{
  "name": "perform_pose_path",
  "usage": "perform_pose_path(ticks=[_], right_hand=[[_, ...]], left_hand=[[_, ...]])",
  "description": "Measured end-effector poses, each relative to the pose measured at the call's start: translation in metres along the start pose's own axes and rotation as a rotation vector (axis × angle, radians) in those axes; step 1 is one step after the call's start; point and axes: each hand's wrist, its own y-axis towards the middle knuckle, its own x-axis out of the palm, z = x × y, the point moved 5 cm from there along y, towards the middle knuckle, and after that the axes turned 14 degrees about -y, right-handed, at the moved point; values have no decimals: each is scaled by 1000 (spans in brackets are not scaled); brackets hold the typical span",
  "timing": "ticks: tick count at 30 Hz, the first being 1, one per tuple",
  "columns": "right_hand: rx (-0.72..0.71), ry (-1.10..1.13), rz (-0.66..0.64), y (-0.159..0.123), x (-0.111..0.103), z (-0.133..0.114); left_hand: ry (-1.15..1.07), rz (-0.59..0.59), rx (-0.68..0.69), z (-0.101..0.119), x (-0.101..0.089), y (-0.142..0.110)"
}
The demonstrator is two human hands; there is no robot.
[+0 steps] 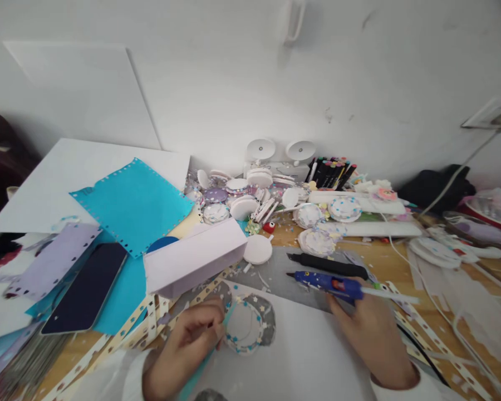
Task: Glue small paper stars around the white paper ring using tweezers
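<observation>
My left hand [196, 337] is closed, thumb and fingers pinched on a light blue paper strip [195, 379]. The strip runs along the left edge of a round white disc [244, 328] ringed with small blue and pale star pieces. My right hand [369, 331] is closed around a blue hot glue gun [329, 283], with its dark nozzle towards the left. A white glue stick [390, 293] sticks out of its back end. Just behind the glue gun lies a black pen-shaped cutter [328, 264]. Under the disc is a white sheet [300, 351].
A white box [196, 253], a plain white disc [258, 249] and several decorated discs [345, 209] lie further back. Blue punched paper [137, 206] and a dark phone [87, 289] are at left. A white cable [421, 278] crosses the right side. Markers [332, 174] stand by the wall.
</observation>
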Motion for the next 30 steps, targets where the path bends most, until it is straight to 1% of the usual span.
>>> perform_pose_path(ticks=[3,5,7,10,15,20,25,28,30], right_hand=[[79,51,92,5,-17,-12],[84,179,162,5,-25,-27],[21,340,147,2,-26,-43],[-51,454,85,-4,-23,-56],[-64,428,34,-8,-20,-54],[-101,442,-26,-6,-20,-60],[-110,427,-41,-8,-20,-62],[-100,433,-61,-8,-19,-60],[-121,450,-69,-8,-18,-61]], left_hand=[[-4,-8,14,-1,1,1],[0,-13,16,-3,2,1],[11,-21,18,-7,2,0],[58,-55,46,-9,4,-2],[103,-132,132,-6,8,-3],[126,-169,119,-8,9,-2],[144,-187,143,-8,10,-2],[136,-188,139,-6,11,-2],[138,-192,127,-5,12,-1]])
